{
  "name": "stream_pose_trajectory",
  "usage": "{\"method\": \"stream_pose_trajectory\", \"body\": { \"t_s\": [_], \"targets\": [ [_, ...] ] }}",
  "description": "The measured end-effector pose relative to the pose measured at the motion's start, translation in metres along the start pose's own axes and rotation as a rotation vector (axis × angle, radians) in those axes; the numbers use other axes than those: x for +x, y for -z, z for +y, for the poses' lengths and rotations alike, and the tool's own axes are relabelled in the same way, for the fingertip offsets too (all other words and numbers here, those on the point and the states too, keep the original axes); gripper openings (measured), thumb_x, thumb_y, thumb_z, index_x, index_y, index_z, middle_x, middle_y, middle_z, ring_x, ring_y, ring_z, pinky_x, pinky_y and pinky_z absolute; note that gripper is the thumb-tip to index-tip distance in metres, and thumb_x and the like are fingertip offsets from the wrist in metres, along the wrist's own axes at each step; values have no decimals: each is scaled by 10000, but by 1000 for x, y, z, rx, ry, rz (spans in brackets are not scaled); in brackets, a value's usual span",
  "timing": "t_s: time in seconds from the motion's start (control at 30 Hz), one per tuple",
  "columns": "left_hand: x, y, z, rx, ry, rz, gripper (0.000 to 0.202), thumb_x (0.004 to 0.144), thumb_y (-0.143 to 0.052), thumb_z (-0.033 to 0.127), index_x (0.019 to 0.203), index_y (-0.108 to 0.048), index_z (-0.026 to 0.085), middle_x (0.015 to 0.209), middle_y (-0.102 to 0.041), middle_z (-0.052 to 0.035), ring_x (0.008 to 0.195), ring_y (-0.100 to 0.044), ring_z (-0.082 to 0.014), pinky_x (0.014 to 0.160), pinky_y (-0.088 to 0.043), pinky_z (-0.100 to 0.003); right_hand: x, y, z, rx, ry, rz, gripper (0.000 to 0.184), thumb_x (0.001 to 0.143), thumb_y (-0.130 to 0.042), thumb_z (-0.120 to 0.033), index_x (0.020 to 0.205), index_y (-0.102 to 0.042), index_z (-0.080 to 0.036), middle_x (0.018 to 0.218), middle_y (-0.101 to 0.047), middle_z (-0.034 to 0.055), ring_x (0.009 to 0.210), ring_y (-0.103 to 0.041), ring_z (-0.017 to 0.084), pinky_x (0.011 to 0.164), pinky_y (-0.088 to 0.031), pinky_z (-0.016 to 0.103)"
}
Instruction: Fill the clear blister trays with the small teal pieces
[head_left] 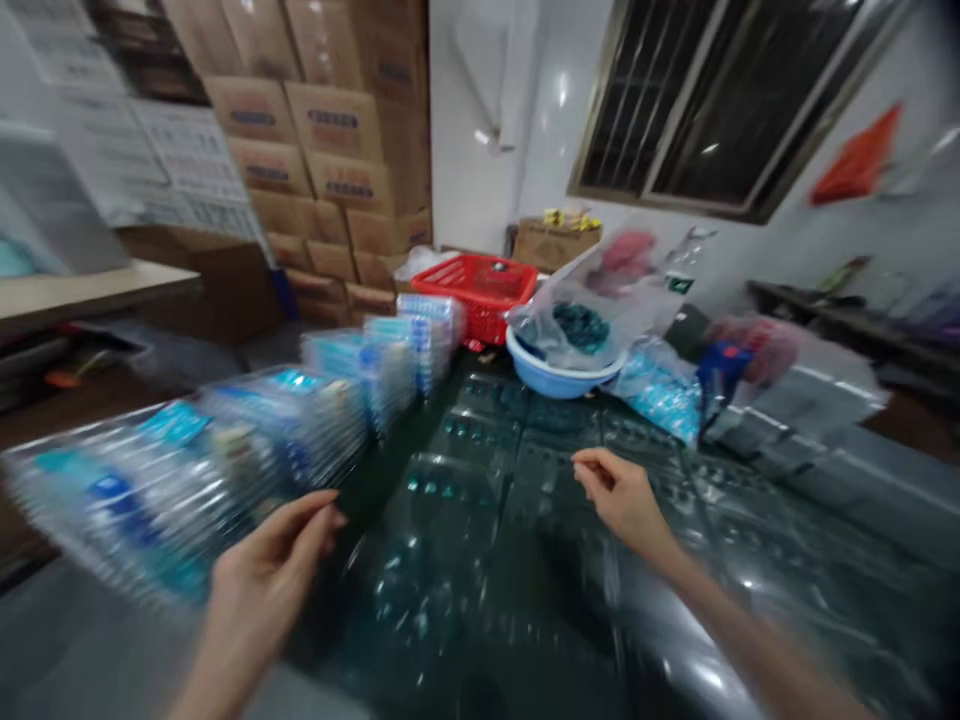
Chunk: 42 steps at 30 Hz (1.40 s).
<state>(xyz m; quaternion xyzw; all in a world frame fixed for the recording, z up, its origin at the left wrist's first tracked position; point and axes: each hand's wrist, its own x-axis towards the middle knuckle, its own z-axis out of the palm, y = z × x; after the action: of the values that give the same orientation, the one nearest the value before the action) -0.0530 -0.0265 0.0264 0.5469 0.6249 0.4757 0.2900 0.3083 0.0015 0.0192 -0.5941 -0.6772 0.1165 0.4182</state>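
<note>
My left hand [274,565] is over the near left side of the dark green table [390,440], with thumb and fingers pinched together. It is nearest the row of packed clear plastic trays [285,420] with blue and white contents. My right hand [621,498] hovers above the middle of the table, its fingertips also closed in a pinch. If either hand holds something, it is too small or blurred to make out. Clear plastic trays [457,500] lie flat across the table below the hands, some with small teal pieces in them.
Along the back stand a red plastic basket [480,290] and a light blue basin [562,378] with a plastic bag of teal pieces [581,325]. A bag of bright blue pieces [660,390] lies beside it. Clear plastic boxes [810,400] sit right; cardboard boxes [330,130] are stacked behind.
</note>
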Motion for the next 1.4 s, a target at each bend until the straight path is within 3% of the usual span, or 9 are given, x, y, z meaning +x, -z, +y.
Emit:
{"method": "stream_pose_trajectory", "body": {
  "t_s": [0.1, 0.17, 0.3, 0.5, 0.67, 0.9, 1.07, 1.23, 1.4],
  "targets": [
    [-11, -8, -5, 43, 61, -154, 327, 712, -587, 368, 959, -596, 154, 802, -672, -47, 725, -604, -187, 620, -461, -245, -40, -30, -37, 22, 136, -327, 149, 805, -464, -179, 805, -611, -206, 755, -607, 14, 695, -561, 149, 644, -412, 264],
    [-17, -14, -8, 131, -9, -253, 303, 724, -573, 352, 950, -613, 153, 834, -674, -60, 746, -606, -191, 649, -459, -254, -54, -44, -57, 3, 195, -472, 164, 806, -460, -153, 832, -611, -212, 772, -599, 10, 705, -552, 140, 642, -396, 255],
    [-28, -19, -10, 319, -228, -370, 223, 765, -518, 303, 925, -628, 193, 883, -651, -58, 746, -591, -177, 658, -457, -263, -59, -59, -81, -51, 228, -573, 192, 819, -457, -161, 947, -587, -221, 849, -596, 15, 754, -552, 142, 658, -378, 249],
    [-26, -30, -9, 416, -326, -380, 207, 797, -469, 253, 938, -607, 190, 904, -624, -61, 806, -567, -178, 713, -450, -286, -45, -73, -90, -247, 325, -701, 208, 789, -486, -158, 954, -586, -237, 826, -575, 19, 740, -546, 155, 585, -335, 242],
    [-15, -45, 3, 592, -430, -456, 222, 801, -454, 195, 955, -612, 214, 903, -619, -51, 854, -524, -192, 728, -420, -294, -47, -82, -84, -69, 266, -638, 96, 773, -507, -158, 744, -594, -185, 708, -559, 7, 681, -527, 132, 603, -343, 233],
    [0, -55, 15, 786, -559, -641, 232, 745, -505, 135, 890, -639, 257, 874, -549, -42, 836, -489, -200, 660, -401, -287, -42, -71, -73, 710, -309, -665, 92, 778, -514, -220, 814, -575, -161, 592, -528, -33, 482, -451, 79, 457, -336, 193],
    [3, -57, 8, 726, -526, -630, 146, 786, -474, 204, 824, -614, 213, 840, -535, -43, 835, -482, -195, 676, -416, -285, -38, -47, -71, 1190, -547, -653, 130, 783, -536, -280, 776, -537, -151, 578, -497, -36, 441, -408, 51, 428, -303, 183],
    [-7, -58, 27, 423, -477, -514, 205, 809, -458, 261, 936, -597, 182, 950, -540, -83, 900, -479, -221, 764, -406, -338, -44, -44, -81, 1211, -518, -601, 188, 780, -543, -296, 714, -575, -124, 567, -522, -19, 405, -416, 45, 402, -315, 184],
    [-33, -64, 59, -139, -167, -674, 227, 824, -458, 278, 949, -628, 194, 826, -598, -38, 725, -536, -157, 635, -418, -242, -52, -52, -95, 1011, -437, -472, 181, 793, -523, -287, 729, -600, -136, 491, -530, -37, 346, -413, 40, 364, -306, 161]
  ]
}}
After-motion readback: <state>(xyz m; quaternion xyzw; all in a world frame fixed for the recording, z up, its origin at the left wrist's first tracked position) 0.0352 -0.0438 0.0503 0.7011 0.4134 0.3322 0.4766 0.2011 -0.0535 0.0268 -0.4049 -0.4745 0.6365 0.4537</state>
